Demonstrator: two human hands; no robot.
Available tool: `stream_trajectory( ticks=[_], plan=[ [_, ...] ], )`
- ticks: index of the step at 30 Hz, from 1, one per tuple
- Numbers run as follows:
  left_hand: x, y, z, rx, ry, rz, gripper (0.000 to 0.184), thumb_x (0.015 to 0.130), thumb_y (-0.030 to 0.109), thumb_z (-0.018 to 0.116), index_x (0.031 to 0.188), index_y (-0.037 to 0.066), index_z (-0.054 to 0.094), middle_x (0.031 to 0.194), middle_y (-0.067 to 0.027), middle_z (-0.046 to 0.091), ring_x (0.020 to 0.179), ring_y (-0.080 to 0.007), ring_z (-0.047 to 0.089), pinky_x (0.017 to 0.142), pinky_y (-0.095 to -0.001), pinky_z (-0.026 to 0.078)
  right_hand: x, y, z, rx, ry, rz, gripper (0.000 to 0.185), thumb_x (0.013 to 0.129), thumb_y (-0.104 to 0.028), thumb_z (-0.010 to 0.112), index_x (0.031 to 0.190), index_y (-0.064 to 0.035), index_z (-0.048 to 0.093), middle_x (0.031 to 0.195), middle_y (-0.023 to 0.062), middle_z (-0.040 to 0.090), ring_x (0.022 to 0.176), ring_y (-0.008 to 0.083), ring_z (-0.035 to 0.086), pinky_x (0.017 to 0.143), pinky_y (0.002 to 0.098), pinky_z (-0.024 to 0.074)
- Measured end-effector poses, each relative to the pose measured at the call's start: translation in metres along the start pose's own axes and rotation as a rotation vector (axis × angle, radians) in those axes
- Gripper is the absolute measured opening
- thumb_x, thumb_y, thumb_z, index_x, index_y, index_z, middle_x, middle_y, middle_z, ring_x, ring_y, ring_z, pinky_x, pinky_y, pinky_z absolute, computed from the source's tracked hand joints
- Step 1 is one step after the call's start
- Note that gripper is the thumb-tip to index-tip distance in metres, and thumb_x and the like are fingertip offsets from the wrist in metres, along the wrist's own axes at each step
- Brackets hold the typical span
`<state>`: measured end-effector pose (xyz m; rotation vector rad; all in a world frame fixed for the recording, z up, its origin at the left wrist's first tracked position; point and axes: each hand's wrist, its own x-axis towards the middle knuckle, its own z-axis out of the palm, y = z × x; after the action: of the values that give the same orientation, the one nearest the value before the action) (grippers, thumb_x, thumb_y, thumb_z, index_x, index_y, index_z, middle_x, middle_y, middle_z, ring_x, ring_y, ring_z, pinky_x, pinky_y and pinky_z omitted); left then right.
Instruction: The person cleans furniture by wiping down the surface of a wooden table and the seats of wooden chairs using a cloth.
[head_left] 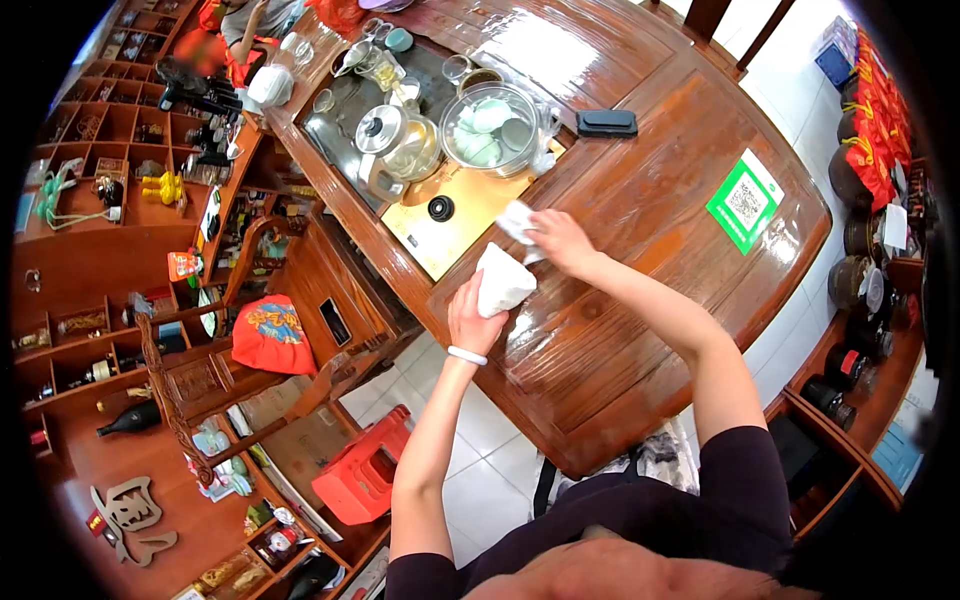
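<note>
Wooden table (pixel 680 215), left hand (pixel 474 314) grasping a white bundle (pixel 507 279) near its edge, right hand (pixel 563 242) holding white tissue (pixel 516 221) — both beside a yellow panel (pixel 470 222), clear bowl (pixel 534 116) beyond.

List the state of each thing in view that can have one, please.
Left hand, holding the white bundle
White bundle, held; material unclear
Right hand, fingers on the white wipe
White wipe, bunched up
Kettle, lid on
Glass bowl, holding cups
Cups, gathered together
Sign, flat, code up
</note>
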<state>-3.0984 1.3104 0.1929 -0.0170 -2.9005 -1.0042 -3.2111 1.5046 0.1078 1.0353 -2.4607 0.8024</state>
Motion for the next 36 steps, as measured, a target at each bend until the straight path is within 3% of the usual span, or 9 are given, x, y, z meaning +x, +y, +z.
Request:
stream_trajectory(
  ticks=[5, 7, 12, 16, 20, 21, 28, 31, 36],
  plan=[
    [0.032, 0.018, 0.010, -0.086, 0.016, 0.005, 0.068, 0.052, 0.009, 0.069, 0.116, 0.006, 0.047, 0.103, -0.0144, 0.055, 0.095, -0.0315, 0.053, 0.080, -0.0381, 0.043, 0.065, 0.020, 0.017, -0.168, -0.311, 0.120, 0.022, 0.073, -0.016, 0.050, 0.090, -0.0110, 0.064, 0.099, 0.0023, 0.058, 0.098, 0.0200, 0.047, 0.076, 0.0328, 0.0358],
    [0.037, 0.020, 0.010, -0.134, 0.001, -0.026, 0.067, 0.052, 0.009, 0.069, 0.116, 0.005, 0.047, 0.103, -0.0147, 0.054, 0.095, -0.0315, 0.053, 0.080, -0.0379, 0.044, 0.086, 0.029, 0.007, -0.348, -0.635, 0.194, 0.018, 0.074, -0.018, 0.052, 0.083, -0.0150, 0.067, 0.088, -0.0005, 0.062, 0.095, 0.0197, 0.047, 0.075, 0.0356, 0.0349],
    [0.050, 0.010, 0.021, -0.055, -0.020, -0.039, 0.068, 0.053, 0.009, 0.069, 0.116, 0.004, 0.047, 0.104, -0.0154, 0.055, 0.096, -0.0322, 0.053, 0.081, -0.0380, 0.044, 0.083, 0.060, -0.014, -0.348, -0.562, 0.321, 0.017, 0.073, -0.018, 0.052, 0.080, -0.0154, 0.067, 0.087, -0.0001, 0.062, 0.092, 0.0207, 0.049, 0.076, 0.0352, 0.0350],
    [0.066, 0.011, 0.028, 0.030, -0.028, 0.121, 0.068, 0.052, 0.009, 0.069, 0.116, 0.005, 0.047, 0.102, -0.0143, 0.055, 0.095, -0.0313, 0.053, 0.083, -0.0384, 0.042, 0.026, 0.044, -0.053, -0.051, -0.140, 0.113, 0.030, 0.070, -0.010, 0.051, 0.098, -0.0041, 0.059, 0.105, 0.0052, 0.055, 0.095, 0.0224, 0.047, 0.078, 0.0349, 0.0365],
    [0.081, 0.012, 0.038, 0.140, -0.086, 0.182, 0.070, 0.051, 0.009, 0.069, 0.118, 0.008, 0.047, 0.107, -0.0130, 0.052, 0.100, -0.0293, 0.049, 0.086, -0.0384, 0.037, -0.053, 0.036, -0.073, -0.096, -0.311, 0.192, 0.039, 0.073, -0.008, 0.049, 0.110, 0.0013, 0.050, 0.128, 0.0122, 0.040, 0.115, 0.0277, 0.039, 0.098, 0.0419, 0.0280],
    [0.088, 0.014, 0.041, 0.139, -0.093, 0.188, 0.070, 0.051, 0.009, 0.069, 0.118, 0.008, 0.047, 0.107, -0.0130, 0.052, 0.100, -0.0293, 0.049, 0.086, -0.0384, 0.037, -0.066, 0.035, -0.077, -0.079, -0.362, 0.159, 0.037, 0.078, -0.012, 0.048, 0.113, 0.0023, 0.049, 0.134, 0.0129, 0.034, 0.121, 0.0271, 0.033, 0.103, 0.0448, 0.0195],
    [0.131, 0.031, 0.063, 0.212, -0.107, 0.291, 0.077, 0.052, 0.011, 0.071, 0.123, 0.010, 0.041, 0.109, -0.0142, 0.049, 0.099, -0.0317, 0.047, 0.086, -0.0414, 0.035, -0.014, 0.114, -0.074, -0.298, -0.211, 0.511, 0.039, 0.085, -0.020, 0.043, 0.121, -0.0034, 0.043, 0.133, 0.0117, 0.036, 0.125, 0.0245, 0.028, 0.105, 0.0466, 0.0134],
    [0.137, 0.047, 0.065, 0.462, -0.455, 0.130, 0.088, 0.056, 0.033, 0.075, 0.130, 0.014, 0.032, 0.122, -0.0186, 0.041, 0.113, -0.0335, 0.037, 0.091, -0.0527, 0.026, -0.025, 0.097, -0.089, -0.337, -0.420, 0.397, 0.043, 0.083, -0.015, 0.045, 0.125, -0.0076, 0.040, 0.135, 0.0125, 0.032, 0.127, 0.0251, 0.026, 0.106, 0.0466, 0.0124],
    [0.148, 0.089, 0.051, 0.685, -0.510, 0.140, 0.079, 0.061, 0.040, 0.072, 0.125, 0.008, 0.037, 0.120, -0.0194, 0.040, 0.111, -0.0352, 0.038, 0.090, -0.0559, 0.026, -0.111, 0.026, -0.116, -0.006, -0.358, 0.259, 0.052, 0.074, -0.014, 0.054, 0.124, -0.0154, 0.041, 0.137, 0.0147, 0.028, 0.126, 0.0308, 0.027, 0.101, 0.0486, 0.0220]
  ],
)
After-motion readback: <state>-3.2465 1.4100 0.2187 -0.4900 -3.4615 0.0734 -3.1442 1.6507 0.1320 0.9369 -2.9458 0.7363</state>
